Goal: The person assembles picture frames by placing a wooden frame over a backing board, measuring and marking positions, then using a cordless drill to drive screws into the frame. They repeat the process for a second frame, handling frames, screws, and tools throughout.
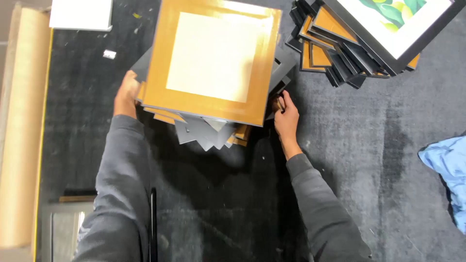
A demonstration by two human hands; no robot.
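Both hands grip a stack of square picture frames (213,63) lying backs-up on a table (349,160) covered in dark grey carpet-like cloth. The left hand (126,94) grips the stack's left edge; the right hand (287,119) grips its lower right corner, fingers curled against the frames. The top frame shows an orange-brown backing with a pale square centre; darker grey frames fan out beneath it. At the table's far right corner lies a second stack of frames (340,53), topped by a black-framed picture (398,24) of green leaves. A blue cloth (449,162) lies at the right edge, a brown paper roll (22,126) along the left edge, and a white board (81,14) at the far left corner.
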